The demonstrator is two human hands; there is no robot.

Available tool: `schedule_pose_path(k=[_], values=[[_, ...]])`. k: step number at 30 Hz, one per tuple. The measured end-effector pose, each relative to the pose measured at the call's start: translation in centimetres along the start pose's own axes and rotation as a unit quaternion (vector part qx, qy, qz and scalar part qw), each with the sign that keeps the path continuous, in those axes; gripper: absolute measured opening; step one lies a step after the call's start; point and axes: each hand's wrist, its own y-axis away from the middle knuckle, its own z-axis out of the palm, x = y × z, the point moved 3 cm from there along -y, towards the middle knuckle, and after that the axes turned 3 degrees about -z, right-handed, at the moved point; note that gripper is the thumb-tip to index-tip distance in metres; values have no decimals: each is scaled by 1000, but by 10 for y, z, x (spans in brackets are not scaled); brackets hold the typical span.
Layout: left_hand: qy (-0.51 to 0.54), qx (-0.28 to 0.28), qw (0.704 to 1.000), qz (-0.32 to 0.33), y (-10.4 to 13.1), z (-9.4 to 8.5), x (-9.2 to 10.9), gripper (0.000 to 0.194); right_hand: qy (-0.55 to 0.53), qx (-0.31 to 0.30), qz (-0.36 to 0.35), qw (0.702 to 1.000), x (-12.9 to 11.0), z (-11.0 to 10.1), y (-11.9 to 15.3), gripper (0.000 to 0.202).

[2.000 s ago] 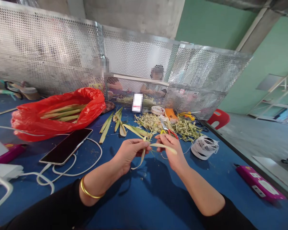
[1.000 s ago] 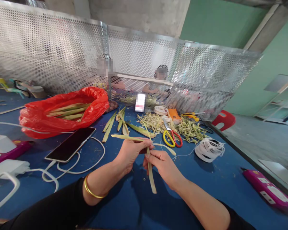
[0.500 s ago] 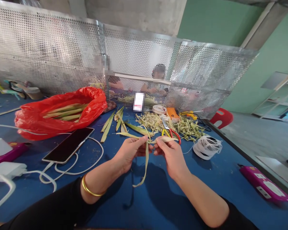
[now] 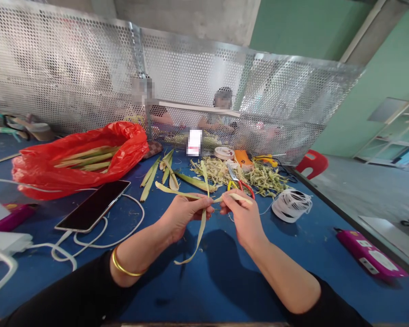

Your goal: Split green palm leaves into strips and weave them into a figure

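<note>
Pale green leaf strips point(image 4: 200, 231) cross one another between my hands above the blue table point(image 4: 177, 295). My left hand point(image 4: 186, 212) pinches them where they cross; one long strip hangs down with a curled tip, another points up, and one sticks out to the left. Close by on the right, my right hand point(image 4: 240, 213) is closed on a strip whose pale end shows over the fingers. Just beyond the hands lie scissors point(image 4: 247, 188) with red and yellow handles, beside piles of shredded leaf point(image 4: 213, 172). Several whole leaves point(image 4: 150, 179) lie further left.
On the left are a red plastic bag point(image 4: 71, 177) of leaves, a phone point(image 4: 93, 206) with white cables and a white charger point(image 4: 8, 244). A spool of white cord point(image 4: 291, 206) and a purple box point(image 4: 370, 254) are on the right. People sit behind a perforated metal screen point(image 4: 191, 68).
The hands have drawn slightly apart. The hanging strip has swung left, one strip now stands upright above the left hand, and the whole view has shifted a little.
</note>
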Motion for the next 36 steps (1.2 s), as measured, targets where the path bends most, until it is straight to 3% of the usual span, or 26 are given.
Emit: schedule_pose_path(k=[5,9,12,15,17,21,28,33,36], values=[[-4,4,1000,-15,0,-2,0,16,15,0,14,1000,2,-8,-10,19],[-9,16,999,-31,2,-2,-1,20,119,71,-61,988,-6,-24,-24,25],[-19,0,999,-48,4,1,-3,26,193,-7,-62,979,-9,-21,-25,31],[-32,-24,997,-71,5,3,-6,35,124,-141,28,982,-5,-8,-17,34],[-38,-35,996,-78,5,4,-8,35,53,-167,77,982,-2,-1,-11,28],[-36,-35,996,-73,3,6,-11,29,-30,-127,124,984,3,1,-6,23],[-58,-62,995,-55,2,8,-12,18,-19,-47,49,998,3,1,-7,18],[-72,-79,993,-56,5,8,-10,15,8,-47,21,999,6,4,-6,16],[-81,-81,992,-58,4,9,-10,15,77,-74,-7,994,6,0,-9,19]])
